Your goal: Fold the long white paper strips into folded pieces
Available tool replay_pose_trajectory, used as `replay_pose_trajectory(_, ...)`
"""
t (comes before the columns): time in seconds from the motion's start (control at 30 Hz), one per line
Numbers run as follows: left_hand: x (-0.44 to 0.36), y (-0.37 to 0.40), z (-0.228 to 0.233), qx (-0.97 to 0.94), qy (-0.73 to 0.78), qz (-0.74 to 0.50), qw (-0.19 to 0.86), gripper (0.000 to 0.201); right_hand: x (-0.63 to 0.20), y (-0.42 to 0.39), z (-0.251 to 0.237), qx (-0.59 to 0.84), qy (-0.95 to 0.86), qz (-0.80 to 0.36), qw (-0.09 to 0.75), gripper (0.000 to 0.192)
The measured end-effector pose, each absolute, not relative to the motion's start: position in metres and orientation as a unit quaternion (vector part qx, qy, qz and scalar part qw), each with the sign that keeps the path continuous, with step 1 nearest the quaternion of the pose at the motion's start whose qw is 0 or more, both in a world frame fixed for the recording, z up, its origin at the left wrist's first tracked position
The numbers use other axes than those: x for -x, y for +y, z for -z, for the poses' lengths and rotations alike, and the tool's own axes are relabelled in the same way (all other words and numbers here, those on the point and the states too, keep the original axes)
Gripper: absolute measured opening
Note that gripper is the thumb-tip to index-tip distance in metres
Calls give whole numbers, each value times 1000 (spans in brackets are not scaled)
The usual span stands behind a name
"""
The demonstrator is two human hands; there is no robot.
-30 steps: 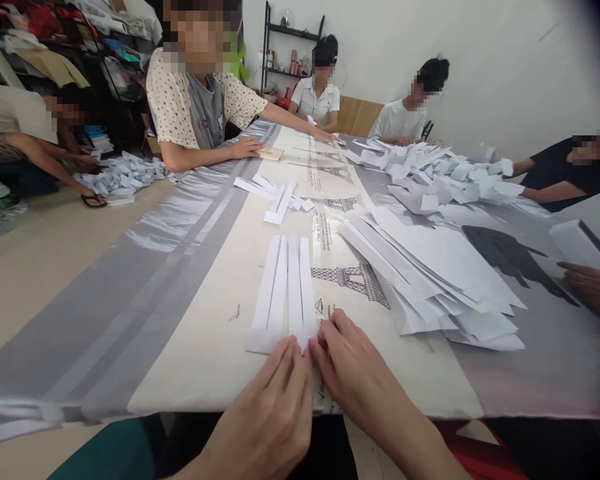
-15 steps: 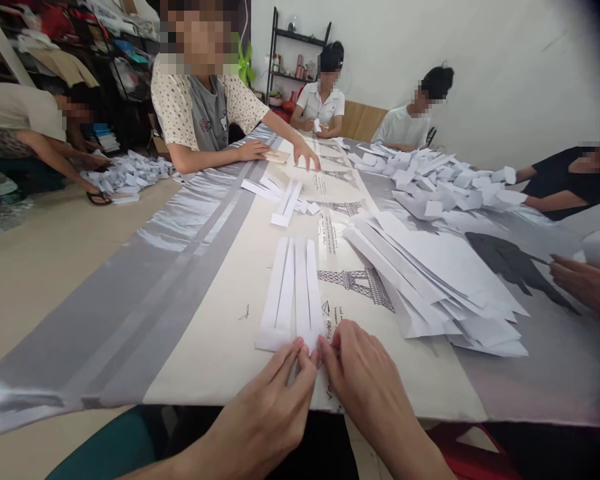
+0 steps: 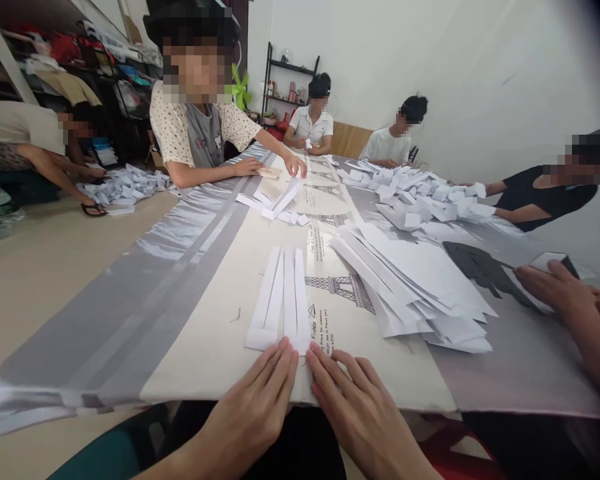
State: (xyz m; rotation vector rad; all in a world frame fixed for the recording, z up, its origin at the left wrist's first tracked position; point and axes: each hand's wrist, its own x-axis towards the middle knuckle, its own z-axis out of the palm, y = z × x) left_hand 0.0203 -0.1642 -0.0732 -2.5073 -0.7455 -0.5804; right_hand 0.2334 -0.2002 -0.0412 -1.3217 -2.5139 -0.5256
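A folded white paper strip [image 3: 294,293] with a long slit lies on the cream table runner close to me. At its lower edge, my left hand [image 3: 255,400] grips the left side with its fingertips pressed together. The fingertips of my right hand [image 3: 353,400] close on its lower right corner, with the other fingers loosely bent. A second folded paper strip [image 3: 267,300], also slit, lies just left of it, near my left fingertips. Both thumbs are largely hidden under the hands.
A stack of white paper sheets [image 3: 420,280] lies to the right. Behind it is a heap of folded papers [image 3: 415,183]. Across the table, a person's hand [image 3: 294,165] touches several paper strips [image 3: 283,198]. Another person's hand [image 3: 555,287] holds paper at right. Folded papers [image 3: 130,183] cover the floor at left.
My right hand's fingers have straightened and come lower along the strip's edge. The opposite person's hand has come down to the far strips. The whole view has shifted slightly.
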Motion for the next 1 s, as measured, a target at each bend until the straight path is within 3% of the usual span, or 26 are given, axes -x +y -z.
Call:
replay_pose_trajectory(0.17,-24,-166,66,914,-253,181,260,48,-241,-197,38,412,-891,175,78,52)
replay_pose_trajectory(0.4,-25,-171,67,906,-265,177,278,46,-243,-189,41,390,-891,203,115,35)
replay_pose_trajectory(0.6,-31,-170,77,869,-310,297,245,35,-238,-185,46,397,-873,217,184,29)
replay_pose_trajectory(0.77,-31,-170,88,858,-281,374,212,33,-234,-184,33,361,-893,210,168,11)
replay_pose_trajectory(1.0,-32,-166,98,858,-186,456,145,32,-239,-198,32,332,-908,198,166,22)
